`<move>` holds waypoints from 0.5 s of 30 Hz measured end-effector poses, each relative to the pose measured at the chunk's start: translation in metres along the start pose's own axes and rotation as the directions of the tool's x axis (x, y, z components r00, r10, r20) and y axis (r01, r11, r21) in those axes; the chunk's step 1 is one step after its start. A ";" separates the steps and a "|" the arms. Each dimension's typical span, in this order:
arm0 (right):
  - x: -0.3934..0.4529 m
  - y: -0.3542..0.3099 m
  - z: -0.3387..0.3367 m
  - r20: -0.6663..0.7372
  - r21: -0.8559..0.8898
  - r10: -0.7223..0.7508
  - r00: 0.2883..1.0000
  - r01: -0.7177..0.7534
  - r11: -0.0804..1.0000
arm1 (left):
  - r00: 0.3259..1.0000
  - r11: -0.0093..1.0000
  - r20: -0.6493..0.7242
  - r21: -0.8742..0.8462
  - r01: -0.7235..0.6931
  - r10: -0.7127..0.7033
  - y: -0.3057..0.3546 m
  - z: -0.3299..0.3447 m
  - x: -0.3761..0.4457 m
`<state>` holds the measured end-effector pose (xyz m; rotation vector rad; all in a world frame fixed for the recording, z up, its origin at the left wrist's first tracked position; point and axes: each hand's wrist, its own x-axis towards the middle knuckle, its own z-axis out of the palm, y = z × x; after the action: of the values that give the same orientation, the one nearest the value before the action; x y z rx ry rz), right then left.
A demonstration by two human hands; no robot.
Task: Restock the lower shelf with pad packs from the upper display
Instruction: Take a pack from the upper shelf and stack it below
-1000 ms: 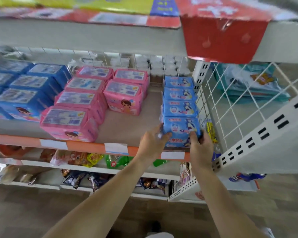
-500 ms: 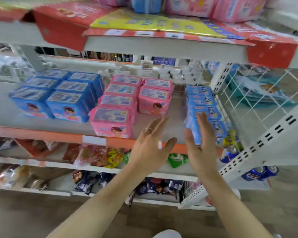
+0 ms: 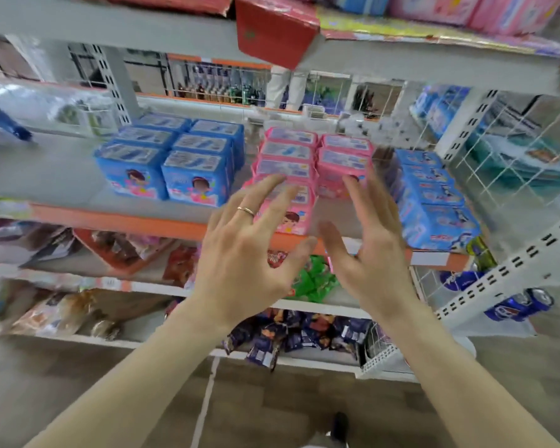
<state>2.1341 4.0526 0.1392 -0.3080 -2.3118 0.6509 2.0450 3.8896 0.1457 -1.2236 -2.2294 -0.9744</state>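
The orange-edged lower shelf (image 3: 117, 218) carries blue pad packs (image 3: 168, 163) on the left, pink pad packs (image 3: 314, 156) in the middle and a row of smaller blue packs (image 3: 434, 202) on the right. More pink packs (image 3: 479, 11) and a blue one stand on the upper display at the top right. My left hand (image 3: 243, 247), wearing a ring, and my right hand (image 3: 369, 253) hover open in front of the pink packs with fingers spread. Neither hand holds or touches anything.
A red sign (image 3: 272, 30) hangs from the upper shelf edge. A white wire grid (image 3: 505, 156) bounds the shelf on the right, with blue cans (image 3: 514, 305) beyond. Snack bags (image 3: 291, 337) and green packets (image 3: 314, 279) fill the shelves below. Wooden floor lies underneath.
Both hands let go of the front small blue pack, drew back and rose, opening with spread fingers. The view tilted up, so the upper display has come into sight.
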 end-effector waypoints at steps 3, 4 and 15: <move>0.007 -0.021 -0.002 0.016 -0.059 -0.013 1.000 0.014 0.998 | 0.998 0.996 -0.008 0.067 -0.055 0.055 -0.008 -0.018 0.003; 0.008 -0.026 -0.005 0.022 -0.078 -0.007 1.000 0.009 0.997 | 0.998 0.995 -0.008 0.079 -0.062 0.063 -0.009 -0.023 0.004; 0.080 -0.058 -0.082 -0.135 -0.167 -0.106 0.985 0.083 0.983 | 0.962 0.972 -0.170 0.142 -0.188 0.212 0.011 -0.063 0.097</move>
<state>2.1304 4.0643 0.2668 -0.3068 -2.2287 0.3832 2.0043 3.9013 0.2538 -1.2224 -1.9496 -0.8207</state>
